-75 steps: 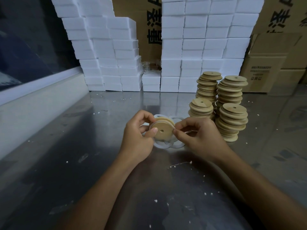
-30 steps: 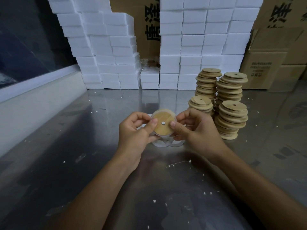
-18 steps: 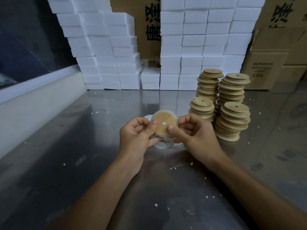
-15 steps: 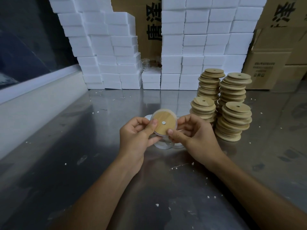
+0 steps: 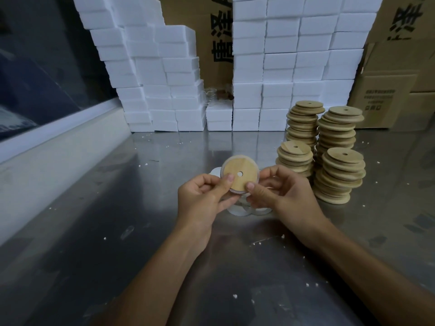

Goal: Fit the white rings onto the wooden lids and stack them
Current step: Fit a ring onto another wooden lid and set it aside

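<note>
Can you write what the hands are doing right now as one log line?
both hands hold wooden lid | white ring around it | four stacks right

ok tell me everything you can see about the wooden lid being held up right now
The wooden lid is a round, flat disc of pale wood with a small hole through its centre. A thin white ring shows around its rim. It is held off the metal table, tilted with its flat face toward the camera. The left hand and the right hand pinch it from either side, thumbs on its face. More white rings lie on the table below it.
</note>
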The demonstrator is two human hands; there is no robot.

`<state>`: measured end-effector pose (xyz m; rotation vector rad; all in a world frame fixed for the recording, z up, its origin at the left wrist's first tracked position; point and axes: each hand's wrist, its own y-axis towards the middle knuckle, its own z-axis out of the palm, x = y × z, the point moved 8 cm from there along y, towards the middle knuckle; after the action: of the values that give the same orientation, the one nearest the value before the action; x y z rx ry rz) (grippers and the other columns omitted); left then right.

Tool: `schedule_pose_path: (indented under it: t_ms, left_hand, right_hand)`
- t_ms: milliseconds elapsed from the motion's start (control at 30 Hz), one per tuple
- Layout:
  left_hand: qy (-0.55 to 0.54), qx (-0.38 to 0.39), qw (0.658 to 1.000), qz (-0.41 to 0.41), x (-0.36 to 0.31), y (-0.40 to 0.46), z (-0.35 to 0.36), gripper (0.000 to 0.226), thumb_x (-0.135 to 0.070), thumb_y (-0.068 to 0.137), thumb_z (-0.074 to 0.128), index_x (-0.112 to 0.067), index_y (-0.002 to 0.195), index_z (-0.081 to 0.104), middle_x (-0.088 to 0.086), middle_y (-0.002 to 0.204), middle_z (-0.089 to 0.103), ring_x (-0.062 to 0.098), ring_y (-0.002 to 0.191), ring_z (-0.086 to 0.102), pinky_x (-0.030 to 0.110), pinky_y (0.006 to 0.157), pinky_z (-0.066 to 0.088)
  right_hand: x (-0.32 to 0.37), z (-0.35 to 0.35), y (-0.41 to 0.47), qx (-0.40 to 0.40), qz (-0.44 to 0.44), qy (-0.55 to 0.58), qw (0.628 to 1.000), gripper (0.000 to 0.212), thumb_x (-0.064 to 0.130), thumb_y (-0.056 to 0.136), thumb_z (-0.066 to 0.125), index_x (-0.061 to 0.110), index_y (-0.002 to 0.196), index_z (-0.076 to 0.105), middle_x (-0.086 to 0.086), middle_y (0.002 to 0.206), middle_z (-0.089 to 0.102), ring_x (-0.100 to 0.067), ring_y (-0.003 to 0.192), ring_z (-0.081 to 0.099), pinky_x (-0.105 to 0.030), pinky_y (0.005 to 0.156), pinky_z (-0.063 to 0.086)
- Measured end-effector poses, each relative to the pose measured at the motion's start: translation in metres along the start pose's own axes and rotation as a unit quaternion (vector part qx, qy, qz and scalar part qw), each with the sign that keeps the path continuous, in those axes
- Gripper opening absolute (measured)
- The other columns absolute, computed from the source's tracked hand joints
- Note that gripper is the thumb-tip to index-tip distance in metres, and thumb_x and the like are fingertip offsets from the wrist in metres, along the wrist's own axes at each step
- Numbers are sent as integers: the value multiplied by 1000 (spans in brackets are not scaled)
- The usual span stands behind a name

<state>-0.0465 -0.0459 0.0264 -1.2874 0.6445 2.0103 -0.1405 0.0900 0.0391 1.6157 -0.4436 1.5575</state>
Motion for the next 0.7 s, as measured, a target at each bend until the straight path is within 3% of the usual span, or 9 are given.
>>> schedule_pose_path:
  t_ms: [100, 200, 300, 433, 567, 700]
  left_hand:
    - [-12, -2, 1000, 2, -1, 0, 0, 23, -10, 74, 77, -3, 73, 55, 17, 78, 74, 27, 77, 74, 31, 66, 59]
    - [-3, -34, 999, 41, -9, 3, -6, 21, -2, 81, 74, -6, 78, 53, 10, 75, 73, 26, 75, 74, 34, 62, 60]
    - [25, -125, 988, 91, -23, 13, -32, 22, 1, 82, 73, -9, 80, 53, 4, 65, 70, 20, 65, 72, 30, 56, 59]
    - [45, -260, 959, 106, -29, 23, -79, 26, 6, 80, 72, -13, 79, 54, 10, 76, 65, 16, 64, 68, 21, 53, 56]
    - [77, -325, 936, 110, -28, 38, -109, 31, 5, 78, 74, -18, 75, 51, 4, 73, 62, 12, 61, 63, 17, 45, 52]
    - [123, -358, 919, 105, -34, 52, -124, 32, 1, 76, 77, -19, 72, 52, 5, 75, 64, 13, 59, 64, 24, 50, 56]
  right_hand:
    - [-1, 3, 0, 12, 2, -19, 1000, 45, 17, 70, 80, -2, 103, 55, -9, 74, 73, -24, 63, 72, -28, 60, 58]
    - [2, 0, -1, 3, -35, -97, 995, 30, 21, 76, 79, 7, 95, 60, -11, 73, 73, -23, 60, 70, -29, 57, 58]
    - [5, -8, -2, -25, -84, -210, 974, 12, 17, 87, 76, 13, 85, 65, -9, 69, 71, -26, 61, 69, -40, 60, 59]
    - [5, -23, 0, -62, -83, -265, 959, 13, 19, 88, 74, 18, 79, 66, -4, 64, 70, -21, 56, 65, -41, 58, 57]
    - [2, -23, 0, -67, -79, -290, 951, 13, 24, 87, 74, 22, 78, 65, 0, 63, 70, -17, 56, 65, -38, 60, 57]
    - [0, -20, 0, -55, -74, -302, 949, 13, 25, 87, 75, 24, 79, 65, 4, 62, 71, -14, 56, 67, -40, 61, 59]
